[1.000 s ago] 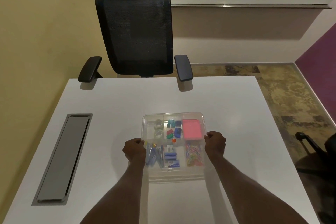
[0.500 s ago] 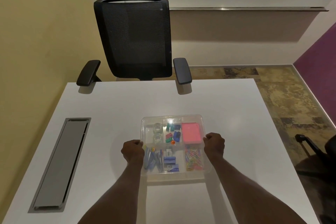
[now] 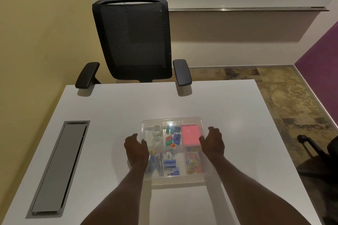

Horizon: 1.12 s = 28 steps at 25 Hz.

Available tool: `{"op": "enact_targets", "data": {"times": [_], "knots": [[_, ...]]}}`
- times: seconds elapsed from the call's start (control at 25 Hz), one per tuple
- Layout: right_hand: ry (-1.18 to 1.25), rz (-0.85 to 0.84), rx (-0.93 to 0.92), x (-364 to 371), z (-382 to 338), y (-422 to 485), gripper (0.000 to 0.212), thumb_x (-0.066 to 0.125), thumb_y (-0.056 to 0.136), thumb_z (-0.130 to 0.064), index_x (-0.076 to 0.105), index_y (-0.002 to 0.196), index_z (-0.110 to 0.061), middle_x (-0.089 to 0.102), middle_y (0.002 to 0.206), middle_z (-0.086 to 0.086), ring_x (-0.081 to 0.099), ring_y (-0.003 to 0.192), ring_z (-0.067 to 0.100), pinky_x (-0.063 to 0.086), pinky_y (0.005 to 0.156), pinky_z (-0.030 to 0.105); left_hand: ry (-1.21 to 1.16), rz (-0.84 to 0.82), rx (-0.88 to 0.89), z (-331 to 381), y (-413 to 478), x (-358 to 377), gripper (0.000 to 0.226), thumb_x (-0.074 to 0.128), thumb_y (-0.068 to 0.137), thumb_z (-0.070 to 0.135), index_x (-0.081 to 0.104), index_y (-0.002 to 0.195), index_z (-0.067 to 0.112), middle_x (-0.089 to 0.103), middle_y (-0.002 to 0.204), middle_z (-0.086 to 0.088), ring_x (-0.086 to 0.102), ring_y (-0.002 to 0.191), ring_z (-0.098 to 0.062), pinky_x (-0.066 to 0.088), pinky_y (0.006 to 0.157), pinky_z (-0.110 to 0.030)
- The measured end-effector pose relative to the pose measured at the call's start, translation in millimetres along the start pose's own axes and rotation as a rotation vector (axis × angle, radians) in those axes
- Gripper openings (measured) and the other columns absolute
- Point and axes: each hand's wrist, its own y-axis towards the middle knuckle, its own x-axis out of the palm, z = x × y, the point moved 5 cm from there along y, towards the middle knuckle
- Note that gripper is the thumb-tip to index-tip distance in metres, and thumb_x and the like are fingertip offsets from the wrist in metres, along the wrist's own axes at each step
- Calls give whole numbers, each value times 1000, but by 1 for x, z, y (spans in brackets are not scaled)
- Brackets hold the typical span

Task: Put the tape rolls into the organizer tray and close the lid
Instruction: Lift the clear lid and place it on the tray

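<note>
A clear plastic organizer tray [image 3: 172, 120] lies on the white table in front of me, with its transparent lid lying flat over it. Two clear tape rolls [image 3: 157, 131] sit in the far left compartment, one behind the other. My left hand [image 3: 136, 149] hovers by the tray's left edge with its fingers apart. Beside the right edge is my right hand [image 3: 213, 142], also with loose, parted fingers. Neither hand grips the tray. Pink sticky notes [image 3: 190, 135], coloured clips and staple boxes fill the other compartments.
A black mesh office chair [image 3: 133, 42] stands at the table's far edge. A grey cable hatch [image 3: 58, 166] is set into the table on the left. Another dark chair [image 3: 314, 153] sits off the right edge, over the carpet.
Both hands were closed on the tray's left and right edges; now they have let go and opened, lifted slightly away. The tray stays in place.
</note>
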Motion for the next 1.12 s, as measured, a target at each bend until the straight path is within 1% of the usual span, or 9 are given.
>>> {"op": "enact_targets", "data": {"times": [0.16, 0.24, 0.32, 0.4, 0.52, 0.72, 0.84, 1.0, 1.12], "knots": [[-113, -37, -169, 4, -25, 18, 61, 56, 97, -34, 36, 149, -10, 38, 156, 12, 40, 140, 28, 37, 112, 38, 117, -167, 285, 51, -6, 38, 60, 61, 97, 22, 40, 153, 19, 33, 163, -4, 32, 150, -23, 36, 120, -42], [-152, -87, -219, 9, -32, 27, 70, 52, 99, -37, 22, 157, -12, 20, 166, 10, 24, 152, 26, 26, 123, 38, 209, -264, 420, 80, -14, 65, 68, 59, 99, 26, 28, 159, 20, 21, 169, -1, 21, 155, -22, 23, 126, -40], [-202, -91, -276, 13, -35, 35, 73, 49, 101, -38, 13, 160, -13, 10, 169, 9, 13, 155, 24, 15, 126, 38, 330, -359, 559, 105, -24, 93, 68, 50, 102, 30, 18, 162, 20, 9, 171, -1, 9, 158, -22, 8, 128, -41], [-261, -100, -324, 18, -36, 38, 73, 44, 103, -41, 9, 160, -13, 5, 169, 8, 6, 156, 23, 8, 127, 38, 438, -448, 641, 119, -34, 119, 65, 41, 105, 32, 11, 162, 21, 1, 172, -2, -1, 159, -22, 1, 128, -44], [-372, -153, -370, 28, -34, 37, 69, 38, 106, -39, 6, 160, -12, -1, 169, 7, 0, 156, 23, 3, 125, 40, 527, -527, 655, 120, -45, 142, 62, 34, 107, 29, 7, 162, 20, -4, 172, -3, -6, 159, -23, -2, 127, -48], [-458, -131, -434, 37, -25, 35, 68, 34, 106, -41, 5, 160, -12, -3, 169, 10, -2, 156, 27, 3, 125, 45, 565, -477, 613, 114, -53, 153, 64, 31, 108, 28, 0, 162, 17, -7, 171, -1, -8, 158, -22, -9, 126, -46], [-444, -120, -413, 42, -26, 40, 66, 34, 106, -42, 7, 161, -15, -1, 169, 9, -1, 156, 26, 3, 125, 47, 575, -465, 614, 114, -49, 156, 64, 32, 107, 32, 4, 162, 16, -2, 172, -1, -4, 159, -21, -7, 127, -47], [-539, -102, -410, 55, -21, 42, 71, 33, 105, -49, 2, 161, -19, -5, 168, 9, -2, 156, 30, -2, 123, 51, 597, -452, 656, 109, -50, 153, 62, 26, 108, 34, -1, 162, 18, -8, 171, 0, -7, 158, -20, -7, 128, -49], [-533, -41, -405, 57, -18, 41, 70, 49, 102, -44, 22, 159, -15, 14, 167, 12, 17, 154, 32, 10, 122, 55, 535, -359, 656, 101, -39, 134, 61, 28, 108, 30, 4, 162, 16, -5, 170, -1, -3, 159, -22, -6, 127, -48]]}}
